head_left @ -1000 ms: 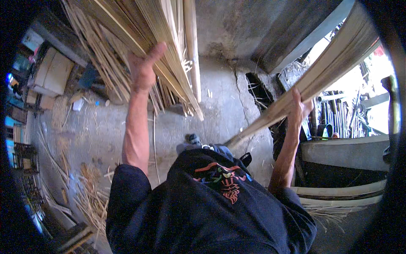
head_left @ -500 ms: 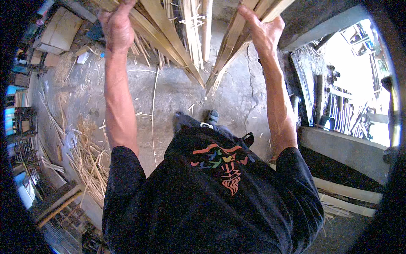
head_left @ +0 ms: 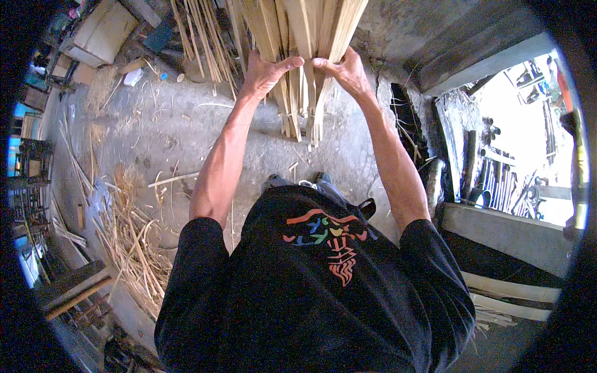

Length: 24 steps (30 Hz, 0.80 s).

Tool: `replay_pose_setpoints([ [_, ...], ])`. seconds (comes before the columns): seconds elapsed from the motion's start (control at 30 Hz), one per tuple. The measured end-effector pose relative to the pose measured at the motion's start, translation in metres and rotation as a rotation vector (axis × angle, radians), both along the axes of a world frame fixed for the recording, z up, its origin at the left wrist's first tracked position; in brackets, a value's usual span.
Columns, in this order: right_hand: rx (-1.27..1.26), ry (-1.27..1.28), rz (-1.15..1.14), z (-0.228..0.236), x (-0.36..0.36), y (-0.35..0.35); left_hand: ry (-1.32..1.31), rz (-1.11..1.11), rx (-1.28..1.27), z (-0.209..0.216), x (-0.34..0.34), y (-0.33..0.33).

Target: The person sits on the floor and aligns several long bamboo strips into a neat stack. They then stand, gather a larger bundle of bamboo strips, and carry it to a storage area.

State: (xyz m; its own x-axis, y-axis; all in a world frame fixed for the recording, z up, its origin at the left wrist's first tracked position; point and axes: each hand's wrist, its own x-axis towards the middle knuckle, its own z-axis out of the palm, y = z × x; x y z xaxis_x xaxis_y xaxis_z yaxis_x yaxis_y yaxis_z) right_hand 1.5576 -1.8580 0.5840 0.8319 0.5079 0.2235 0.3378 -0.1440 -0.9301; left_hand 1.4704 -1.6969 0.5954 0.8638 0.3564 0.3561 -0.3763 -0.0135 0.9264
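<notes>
A thick bundle of long pale bamboo strips [head_left: 305,28] runs from the top edge toward my feet, its lower ends narrowing above the floor. My left hand [head_left: 267,74] clasps its left side, and my right hand [head_left: 347,73] clasps the right side. Both thumbs lie across the front of the strips and point at each other. The other fingers are mostly hidden beside and behind the bundle. I cannot tell whether the lower ends rest on the concrete.
More thin strips [head_left: 202,40] lean to the left of the bundle. A heap of shavings [head_left: 134,248] lies on the floor at left, near a wooden bench [head_left: 74,289]. A cardboard box [head_left: 102,34] stands at far left. On the right are a low concrete wall [head_left: 507,227] and a bright opening.
My hands have come inward and nearer to me. The strips, spread in two slanting groups before, are now pressed together side by side into one bundle.
</notes>
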Motion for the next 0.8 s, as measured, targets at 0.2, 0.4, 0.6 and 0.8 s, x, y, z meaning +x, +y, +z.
replay_pose_setpoints([
  [0.2, 0.065, -0.002, -0.062, -0.015, 0.0, 0.019, 0.131, 0.075, 0.083, 0.0, 0.0, -0.005],
  [0.4, -0.208, 0.055, -0.142, -0.013, -0.01, 0.02, 0.137, 0.156, -0.008, -0.022, 0.013, -0.001],
  [0.6, -0.022, -0.174, -0.249, -0.02, -0.067, 0.044, 0.043, 0.201, -0.07, -0.05, 0.001, 0.033],
  [0.8, 0.067, -0.31, -0.159, -0.032, -0.128, 0.055, 0.13, -0.252, -0.311, -0.036, -0.053, 0.065],
])
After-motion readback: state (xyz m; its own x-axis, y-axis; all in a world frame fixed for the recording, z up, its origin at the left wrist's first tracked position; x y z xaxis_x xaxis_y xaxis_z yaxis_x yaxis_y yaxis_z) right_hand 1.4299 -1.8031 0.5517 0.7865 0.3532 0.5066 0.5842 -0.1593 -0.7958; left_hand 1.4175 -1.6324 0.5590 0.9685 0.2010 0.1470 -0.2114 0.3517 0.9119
